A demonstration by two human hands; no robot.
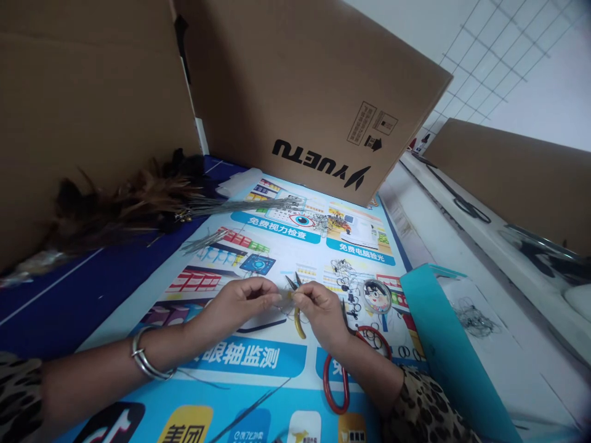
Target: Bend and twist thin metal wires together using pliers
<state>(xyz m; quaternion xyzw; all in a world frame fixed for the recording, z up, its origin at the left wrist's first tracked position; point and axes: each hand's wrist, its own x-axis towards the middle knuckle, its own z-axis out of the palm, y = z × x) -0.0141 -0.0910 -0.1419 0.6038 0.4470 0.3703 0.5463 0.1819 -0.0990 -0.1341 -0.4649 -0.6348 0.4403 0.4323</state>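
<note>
My left hand [252,298] is closed in a pinch, thumb against forefinger, over the middle of the printed sheet. Opposite it, close by, my right hand [325,311] pinches too. What lies between the fingertips is too thin and blurred to make out; faint curved wire-like lines show just below them. Pliers with yellow handles [300,325] lie under and between the hands, their dark jaws pointing away. Beside my right wrist are red-handled scissors [337,400], partly hidden by the forearm. Small dark wire loops [353,301] lie right of my right hand.
Bundles of grey wire [244,205] and brown feathers [133,194] lie at the back left. A round tin [377,296] sits right of the loops. A teal box [455,351] stands at the right, with tangled wire [475,317] inside. A large carton [300,92] walls the back.
</note>
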